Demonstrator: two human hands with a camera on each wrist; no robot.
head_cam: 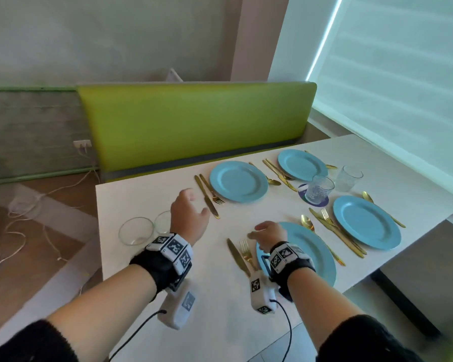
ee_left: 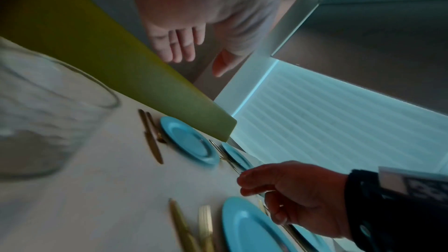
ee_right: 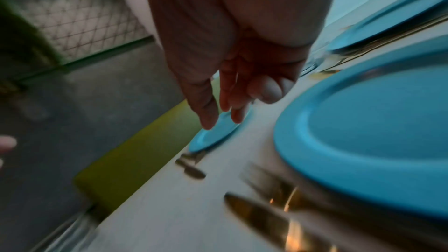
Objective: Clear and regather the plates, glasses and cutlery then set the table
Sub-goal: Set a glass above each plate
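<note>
Four blue plates lie on the white table [head_cam: 147, 202], each flanked by gold cutlery. My left hand [head_cam: 196, 202] hovers open and empty above the table, just left of the far-left plate [head_cam: 238, 181] and its knife [head_cam: 207, 197]. In the left wrist view the left hand [ee_left: 198, 60] shows spread fingers with nothing in them. My right hand [head_cam: 256, 232] hangs over the left rim of the near plate [head_cam: 309, 254], fingers relaxed and empty, above the near fork [head_cam: 246, 253] and knife [head_cam: 237, 257]. The right wrist view shows the right hand [ee_right: 221, 120] empty beside that near plate [ee_right: 375, 122].
Two clear glasses [head_cam: 135, 231] stand near the table's left edge, close to my left wrist. Two textured glasses [head_cam: 319, 189] stand between the right-hand plates, one on a round coaster. A green bench back [head_cam: 194, 121] runs behind the table. Cables lie on the floor at left.
</note>
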